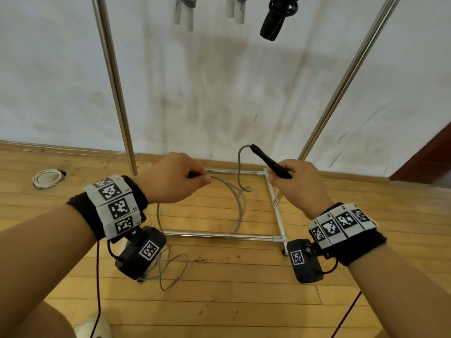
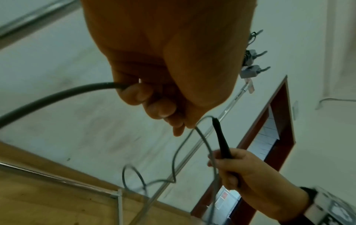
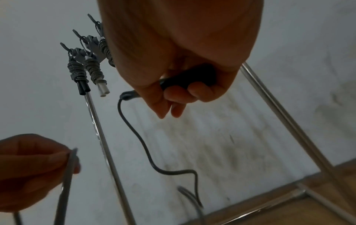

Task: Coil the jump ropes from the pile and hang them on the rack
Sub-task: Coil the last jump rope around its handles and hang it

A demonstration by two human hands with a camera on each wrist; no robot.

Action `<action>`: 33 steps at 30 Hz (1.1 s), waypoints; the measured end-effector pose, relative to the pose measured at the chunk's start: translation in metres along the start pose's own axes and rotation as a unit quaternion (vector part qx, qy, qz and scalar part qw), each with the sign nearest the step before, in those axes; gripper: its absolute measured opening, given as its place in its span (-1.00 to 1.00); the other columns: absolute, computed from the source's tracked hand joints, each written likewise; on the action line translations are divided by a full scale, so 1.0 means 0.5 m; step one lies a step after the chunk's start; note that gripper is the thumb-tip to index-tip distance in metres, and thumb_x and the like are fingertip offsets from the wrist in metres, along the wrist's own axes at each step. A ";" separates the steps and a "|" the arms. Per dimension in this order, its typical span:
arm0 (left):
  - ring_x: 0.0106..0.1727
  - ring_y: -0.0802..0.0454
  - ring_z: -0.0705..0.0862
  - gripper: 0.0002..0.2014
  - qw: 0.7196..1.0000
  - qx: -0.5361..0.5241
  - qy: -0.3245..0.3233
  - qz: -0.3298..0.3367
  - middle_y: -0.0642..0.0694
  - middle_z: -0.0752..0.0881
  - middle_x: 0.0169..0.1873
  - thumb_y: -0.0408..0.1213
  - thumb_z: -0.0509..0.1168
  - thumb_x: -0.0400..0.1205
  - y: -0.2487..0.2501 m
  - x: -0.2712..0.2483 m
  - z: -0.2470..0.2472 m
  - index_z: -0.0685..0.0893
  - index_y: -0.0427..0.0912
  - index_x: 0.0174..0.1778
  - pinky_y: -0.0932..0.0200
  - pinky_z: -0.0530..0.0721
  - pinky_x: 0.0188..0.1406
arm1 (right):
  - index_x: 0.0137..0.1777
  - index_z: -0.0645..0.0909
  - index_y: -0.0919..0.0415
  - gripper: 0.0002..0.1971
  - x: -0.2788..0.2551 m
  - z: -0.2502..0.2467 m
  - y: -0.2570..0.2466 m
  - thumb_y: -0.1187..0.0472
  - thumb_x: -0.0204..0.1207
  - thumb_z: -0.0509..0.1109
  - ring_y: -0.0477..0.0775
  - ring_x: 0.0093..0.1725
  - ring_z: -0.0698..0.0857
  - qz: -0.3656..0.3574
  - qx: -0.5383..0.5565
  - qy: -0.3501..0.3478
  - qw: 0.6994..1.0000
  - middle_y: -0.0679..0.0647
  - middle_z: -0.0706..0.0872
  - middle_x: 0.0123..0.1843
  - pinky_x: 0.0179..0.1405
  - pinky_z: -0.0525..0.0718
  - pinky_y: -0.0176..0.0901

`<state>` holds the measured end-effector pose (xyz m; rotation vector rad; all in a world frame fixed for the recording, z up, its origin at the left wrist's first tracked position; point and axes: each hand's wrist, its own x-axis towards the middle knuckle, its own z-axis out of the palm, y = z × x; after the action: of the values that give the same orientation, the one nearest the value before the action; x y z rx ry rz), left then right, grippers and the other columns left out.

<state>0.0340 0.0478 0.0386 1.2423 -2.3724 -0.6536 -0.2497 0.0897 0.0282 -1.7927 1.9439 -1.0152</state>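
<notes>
Jump rope grey, in front of rack base, mostly slack on floor. My right hand wraps black handle, tip angled up-left toward rack. My left hand pinches cord, apart from right hand. Cord sags between hands. Left hand nearer slack, likely feeds next loop. Coiled ropes hang above.

I stand in what looks like a gym or sports hall: a pale wooden strip floor meets a scuffed white wall, and a metal rack in front of me holds coiled jump ropes hung in a row.
</notes>
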 end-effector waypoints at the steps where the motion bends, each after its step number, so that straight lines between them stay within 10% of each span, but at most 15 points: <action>1: -0.44 0.16 0.67 -0.76 1.000 0.014 -0.009 0.007 0.05 0.76 -0.43 0.01 0.29 0.70 0.011 0.001 0.007 0.82 0.03 -0.12 0.32 0.60 -0.49 | -0.10 0.75 -0.08 -0.95 -0.006 0.005 -0.008 0.12 0.49 0.54 -0.22 -0.44 0.60 -0.004 0.028 -0.012 1.000 -0.15 0.66 -0.34 -0.39 0.53 -0.24; 12: -0.49 0.26 0.74 -0.78 0.997 -0.065 0.019 0.022 0.24 0.76 -0.42 0.03 0.25 0.71 0.056 0.002 0.033 0.68 0.12 -0.23 0.47 0.58 -0.52 | -0.17 0.71 0.11 -0.80 -0.050 0.056 -0.099 0.02 0.60 0.43 -0.06 -0.48 0.58 -0.047 0.120 -0.087 0.988 0.07 0.75 -0.36 -0.38 0.62 -0.07; 16: -0.41 0.27 0.68 -0.71 0.998 -0.024 -0.056 0.015 0.18 0.76 -0.37 0.03 0.19 0.73 0.018 -0.002 0.029 0.67 0.07 -0.26 0.43 0.54 -0.42 | -0.25 0.68 0.18 -0.77 -0.032 0.037 -0.094 0.07 0.57 0.47 -0.15 -0.57 0.42 -0.044 0.144 -0.047 0.988 -0.03 0.56 -0.50 -0.54 0.43 -0.31; 22: -0.13 0.28 0.72 -0.73 0.981 -0.017 -0.190 -0.048 0.14 0.80 -0.19 -0.07 0.12 0.79 -0.050 -0.009 0.029 0.70 0.05 -0.09 0.21 0.66 0.01 | -0.21 0.70 0.16 -0.85 -0.002 -0.013 -0.085 0.14 0.57 0.48 0.00 -0.48 0.47 -0.059 0.196 0.023 0.979 0.08 0.60 -0.43 -0.46 0.48 -0.07; 33: -0.46 0.31 0.62 -0.78 0.988 0.035 -0.125 -0.079 0.12 0.66 -0.46 -0.06 0.21 0.75 -0.090 -0.001 0.017 0.76 0.09 -0.08 0.41 0.50 -0.40 | -0.18 0.81 -0.03 -0.87 0.033 -0.035 0.003 -0.03 0.34 0.54 0.04 -0.36 0.66 0.019 0.132 0.033 0.990 0.18 0.80 -0.26 -0.26 0.63 -0.02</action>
<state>0.0596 0.0274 0.0063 1.4667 -2.5352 -0.8258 -0.2653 0.0791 0.0432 -1.5885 1.7755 -1.2669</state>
